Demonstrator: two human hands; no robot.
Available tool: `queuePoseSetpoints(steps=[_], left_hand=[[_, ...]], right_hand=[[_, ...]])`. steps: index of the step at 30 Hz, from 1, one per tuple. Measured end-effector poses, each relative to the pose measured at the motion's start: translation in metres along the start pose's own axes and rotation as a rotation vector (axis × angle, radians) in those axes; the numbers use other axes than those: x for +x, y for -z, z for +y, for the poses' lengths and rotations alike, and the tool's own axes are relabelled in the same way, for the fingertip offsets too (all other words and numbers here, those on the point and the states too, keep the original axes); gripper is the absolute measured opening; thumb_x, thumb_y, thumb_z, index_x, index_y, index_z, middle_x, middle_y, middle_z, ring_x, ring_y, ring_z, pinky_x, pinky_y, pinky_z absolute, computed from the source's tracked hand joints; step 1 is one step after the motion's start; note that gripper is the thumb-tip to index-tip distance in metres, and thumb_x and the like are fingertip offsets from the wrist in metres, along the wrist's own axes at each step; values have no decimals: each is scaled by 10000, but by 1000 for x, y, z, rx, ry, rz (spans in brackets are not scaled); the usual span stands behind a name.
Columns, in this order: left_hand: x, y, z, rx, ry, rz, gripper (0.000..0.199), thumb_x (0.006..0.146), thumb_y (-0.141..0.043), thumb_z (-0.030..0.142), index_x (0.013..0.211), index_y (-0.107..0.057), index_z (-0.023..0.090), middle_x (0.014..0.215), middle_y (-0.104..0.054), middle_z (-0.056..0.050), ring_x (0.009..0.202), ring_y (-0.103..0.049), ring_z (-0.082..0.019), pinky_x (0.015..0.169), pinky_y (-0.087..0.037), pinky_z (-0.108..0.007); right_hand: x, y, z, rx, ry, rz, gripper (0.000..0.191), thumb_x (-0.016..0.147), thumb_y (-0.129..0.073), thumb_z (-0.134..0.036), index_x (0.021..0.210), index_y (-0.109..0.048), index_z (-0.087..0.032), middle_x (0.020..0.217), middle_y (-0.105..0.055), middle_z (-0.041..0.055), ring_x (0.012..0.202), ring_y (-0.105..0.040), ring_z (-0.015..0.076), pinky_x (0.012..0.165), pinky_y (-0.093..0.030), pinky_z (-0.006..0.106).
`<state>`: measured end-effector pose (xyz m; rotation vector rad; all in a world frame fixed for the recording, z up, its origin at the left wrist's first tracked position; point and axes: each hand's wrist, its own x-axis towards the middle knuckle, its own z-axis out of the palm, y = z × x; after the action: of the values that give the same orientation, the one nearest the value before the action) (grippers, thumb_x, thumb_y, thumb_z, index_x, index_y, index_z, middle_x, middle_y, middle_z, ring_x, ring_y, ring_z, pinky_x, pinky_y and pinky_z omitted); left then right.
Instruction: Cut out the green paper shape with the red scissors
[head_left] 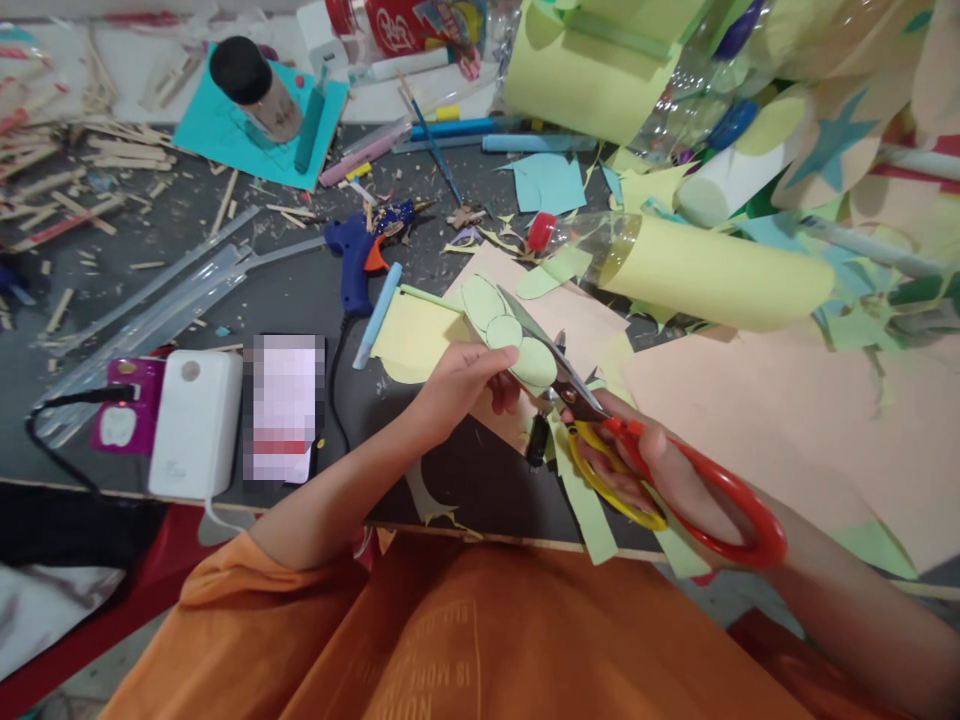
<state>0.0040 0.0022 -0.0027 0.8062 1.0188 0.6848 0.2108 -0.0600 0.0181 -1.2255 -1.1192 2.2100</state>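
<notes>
My left hand [480, 380] pinches a pale green paper piece [535, 362] with rounded outlines drawn on it, the thumb lying over its lower part. Scissors [701, 470] with one red and one yellow handle are in my right hand [667, 475], whose fingers go through the loops. Their blades lie along the right edge of the green paper, pointing up and left. Just below the blades, green paper strips [587, 500] hang toward the table edge. Beneath both hands lies a sheet of peach paper [592, 300].
A blue glue gun [352, 250] lies left of my hands, near a phone [283, 410] and a white power bank [196, 422]. A yellow-wrapped plastic bottle [720, 270] rests to the right. Wooden sticks [127, 150] are scattered far left; a dark-capped jar [255, 90] stands on blue card.
</notes>
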Motion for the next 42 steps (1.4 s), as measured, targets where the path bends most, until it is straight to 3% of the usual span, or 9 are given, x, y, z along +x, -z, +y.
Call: queuePoseSetpoints(steps=[6,10,24,34,42], left_hand=[[2,0,0,-7,-7,42,406,696,-697,488,492,-593,154,427,-546,4,411,-485,-87,459,-381,-228],[1,-1,1,4,-47,139,367,716,-649,457,507,-581,162,464,-560,8,447,-507,-91,481,-393,-225],[3,0,-1,63,-24,209,322,720,-614,411,530,-592,152,510,-564,7,497,-477,-89,542,-366,-241],[0,0,5,30,19,179,306,746,-557,380,591,-659,137,539,-634,-30,536,-578,-131,531,-422,-240],[0,3,6,73,-80,122,301,768,-514,341,591,-652,140,477,-585,-7,458,-521,-99,493,-405,-219]], right_hand=[[-5,-2,-2,-6,-6,12,674,764,-402,-835,1130,-407,-270,693,-310,-62,487,-150,68,382,-98,229],[-7,0,-8,-66,-36,-36,621,798,-387,-807,1123,-404,-278,695,-289,-61,508,-169,78,422,-116,245],[-2,0,2,-25,-2,-69,567,810,-400,-790,1042,-381,-273,662,-291,-76,468,-181,68,368,-138,220],[-1,1,0,-82,-10,-22,595,790,-406,-807,1025,-414,-261,617,-294,-85,449,-188,65,376,-121,238],[-5,3,-3,-166,-45,-18,626,806,-369,-805,1099,-438,-257,713,-360,-57,481,-219,57,387,-161,225]])
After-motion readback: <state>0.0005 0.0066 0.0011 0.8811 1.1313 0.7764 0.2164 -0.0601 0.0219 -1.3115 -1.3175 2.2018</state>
